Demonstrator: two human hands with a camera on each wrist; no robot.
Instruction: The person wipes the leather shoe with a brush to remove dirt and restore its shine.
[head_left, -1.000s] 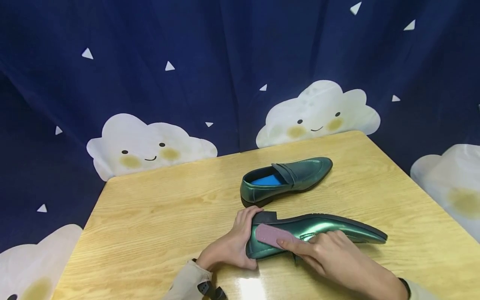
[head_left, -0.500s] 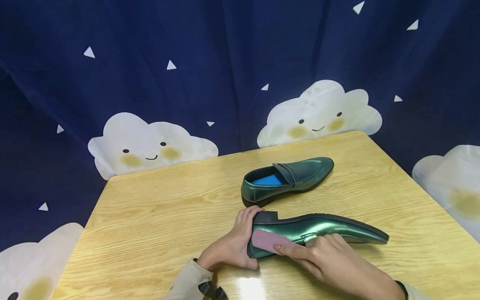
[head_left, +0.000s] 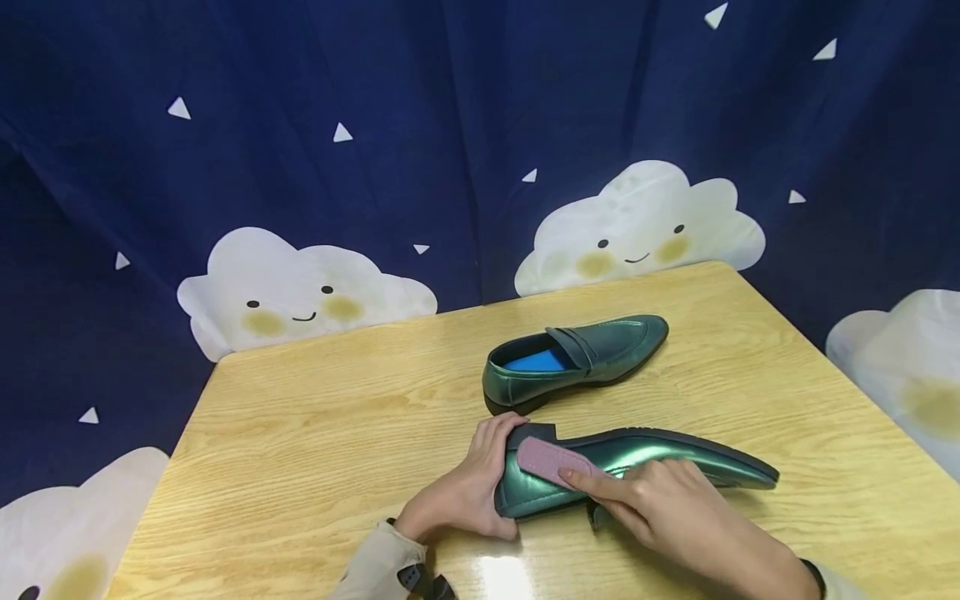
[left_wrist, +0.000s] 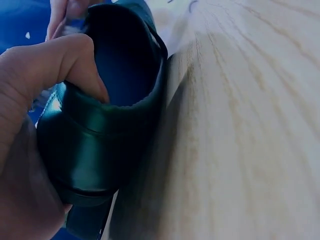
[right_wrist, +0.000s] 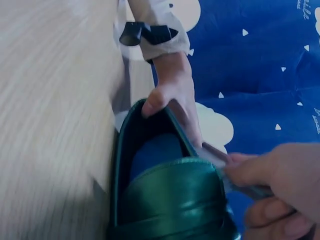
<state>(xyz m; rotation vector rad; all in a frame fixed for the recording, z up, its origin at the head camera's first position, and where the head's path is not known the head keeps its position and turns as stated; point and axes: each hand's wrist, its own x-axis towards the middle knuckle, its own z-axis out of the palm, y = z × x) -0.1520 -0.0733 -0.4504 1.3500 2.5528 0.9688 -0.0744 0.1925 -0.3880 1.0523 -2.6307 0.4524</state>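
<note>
Pink brush [head_left: 553,461] has shifted away from the person since half a second ago, up the heel side of the held shoe [head_left: 630,454]; shoe and left hand [head_left: 472,487] look unmoved.

Held shoe lies on its side on the surface [head_left: 322,425]: sole facing away, mouth toward the person, heel left, toe right. Left hand is clamped round the heel, thumb hooked inside the collar (left wrist view shows that best), fingers over the heel block.

Right hand [head_left: 678,517] is curled round the brush handle, index finger laid along the back. Grip looks firm; handle end is hidden in the palm.

Key relation, my read: brush head points left from the right hand at the heel, its long axis slanted a little across the shoe's. In the head view its far edge overlaps the heel block edge, and its tip sits just beside the left fingers. Left hand is nearer the brush head, so leftward travel looks tight; there's more room toward the toe. Can't tell how hard the brush presses.

Second shoe [head_left: 609,354] stands upright beyond, toe right, neither hand on it.
</note>
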